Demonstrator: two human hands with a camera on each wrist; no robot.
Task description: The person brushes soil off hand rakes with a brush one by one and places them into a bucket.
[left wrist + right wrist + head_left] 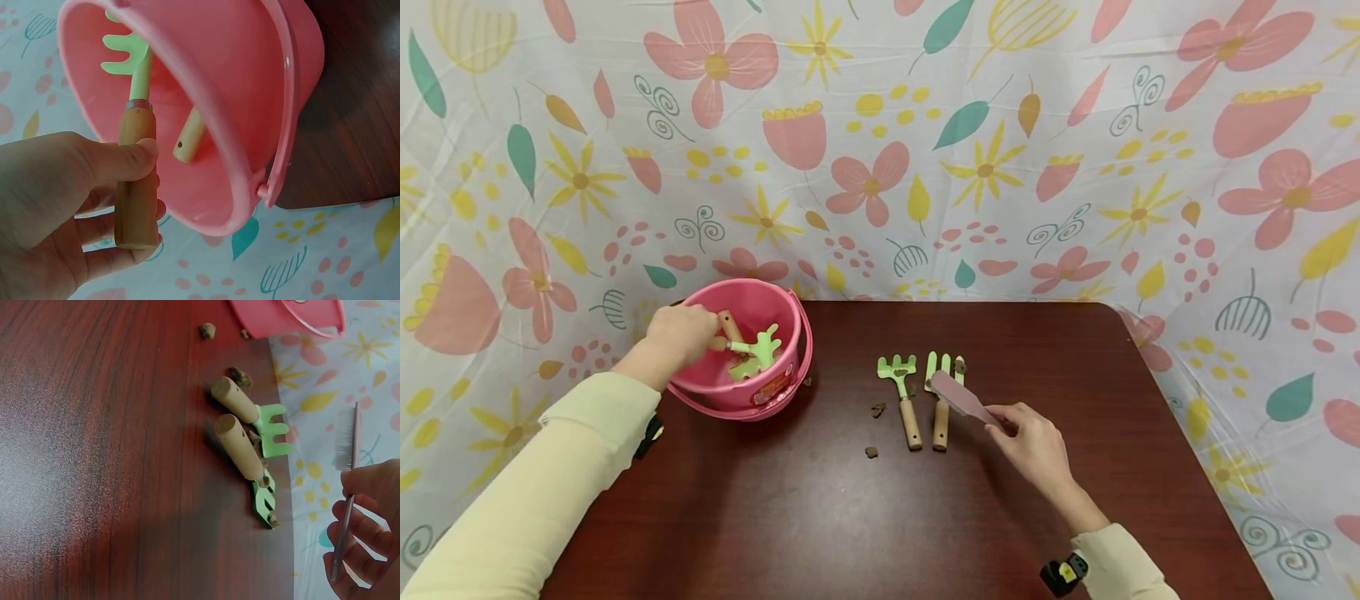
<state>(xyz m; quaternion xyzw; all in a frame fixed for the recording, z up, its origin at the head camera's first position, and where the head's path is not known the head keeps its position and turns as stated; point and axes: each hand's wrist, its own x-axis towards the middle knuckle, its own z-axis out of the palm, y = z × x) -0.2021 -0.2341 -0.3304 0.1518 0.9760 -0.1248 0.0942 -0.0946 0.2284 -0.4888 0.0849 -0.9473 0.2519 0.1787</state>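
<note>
My left hand (683,335) is over the left rim of the pink bucket (767,289). In the left wrist view that hand (81,194) pinches the wooden handle (136,181) of a green rake (128,53) at the bucket's mouth. Another wooden handle (190,136) lies inside the bucket. My right hand (1037,446) holds a mauve brush (958,395) above a green fork (942,408) on the table; the right wrist view shows its pale bristles (344,440). A green rake (898,372) with a wooden handle lies just left of that fork.
Small brown clumps (871,452) are scattered around the two tools on the dark wooden table (850,525). A floral cloth (880,125) hangs behind the table's far edge. The bucket's handle hangs down on its near right side.
</note>
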